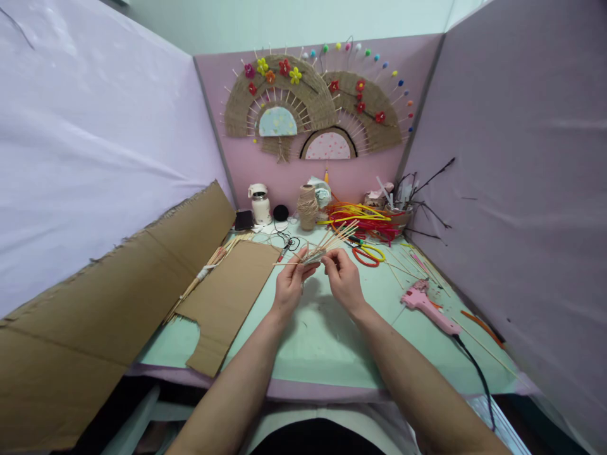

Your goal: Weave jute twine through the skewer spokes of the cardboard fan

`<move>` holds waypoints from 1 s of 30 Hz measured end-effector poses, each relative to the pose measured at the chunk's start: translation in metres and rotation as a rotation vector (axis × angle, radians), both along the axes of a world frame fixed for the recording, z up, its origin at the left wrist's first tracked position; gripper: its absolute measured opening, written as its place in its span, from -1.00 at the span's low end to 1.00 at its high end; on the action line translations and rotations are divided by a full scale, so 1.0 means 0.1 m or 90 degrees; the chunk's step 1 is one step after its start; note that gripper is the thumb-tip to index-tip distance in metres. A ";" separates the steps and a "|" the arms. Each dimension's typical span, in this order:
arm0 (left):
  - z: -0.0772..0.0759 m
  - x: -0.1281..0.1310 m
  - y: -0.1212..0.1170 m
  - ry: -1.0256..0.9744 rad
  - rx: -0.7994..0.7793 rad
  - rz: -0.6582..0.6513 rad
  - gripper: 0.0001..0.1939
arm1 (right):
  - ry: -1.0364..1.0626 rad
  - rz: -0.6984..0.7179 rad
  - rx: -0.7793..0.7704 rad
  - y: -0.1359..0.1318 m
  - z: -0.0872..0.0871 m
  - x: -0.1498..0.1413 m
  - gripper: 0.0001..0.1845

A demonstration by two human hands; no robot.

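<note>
My left hand (pixel 290 282) and my right hand (pixel 345 278) meet above the middle of the pale green table (pixel 322 341). Together they pinch a small piece (pixel 313 256) with several thin wooden sticks (pixel 337 236) fanning out of it up and to the right. Both hands have their fingers closed on it. One stick pokes out to the left of my left hand.
Cardboard sheets (pixel 227 297) lie at the left beside a bundle of sticks (pixel 208 268). A pink glue gun (pixel 429 308) with a black cord rests at the right. Scissors (pixel 367 253), coloured pipe cleaners (pixel 360 218), a twine spool (pixel 307 205) and a white bottle (pixel 260 203) stand behind. Two woven fans (pixel 313 104) hang on the back wall.
</note>
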State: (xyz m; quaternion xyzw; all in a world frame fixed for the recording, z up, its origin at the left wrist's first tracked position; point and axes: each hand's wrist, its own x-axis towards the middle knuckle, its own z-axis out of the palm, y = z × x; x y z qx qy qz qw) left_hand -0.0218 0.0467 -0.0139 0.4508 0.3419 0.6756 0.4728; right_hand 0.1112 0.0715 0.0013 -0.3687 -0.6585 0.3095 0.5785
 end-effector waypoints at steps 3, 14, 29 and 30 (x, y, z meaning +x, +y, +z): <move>-0.01 -0.02 0.01 0.000 0.004 0.026 -0.37 | 0.039 0.033 -0.010 -0.02 0.02 0.01 -0.75; -0.06 -0.07 0.03 0.069 0.057 0.099 -0.49 | 0.217 0.386 -0.125 -0.02 0.04 0.13 -0.69; -0.16 -0.19 0.07 0.318 0.274 0.306 -0.62 | 0.187 0.440 0.105 -0.19 0.18 0.20 -0.88; -0.17 -0.19 0.07 0.319 0.279 0.305 -0.62 | 0.187 0.423 0.127 -0.20 0.20 0.20 -0.88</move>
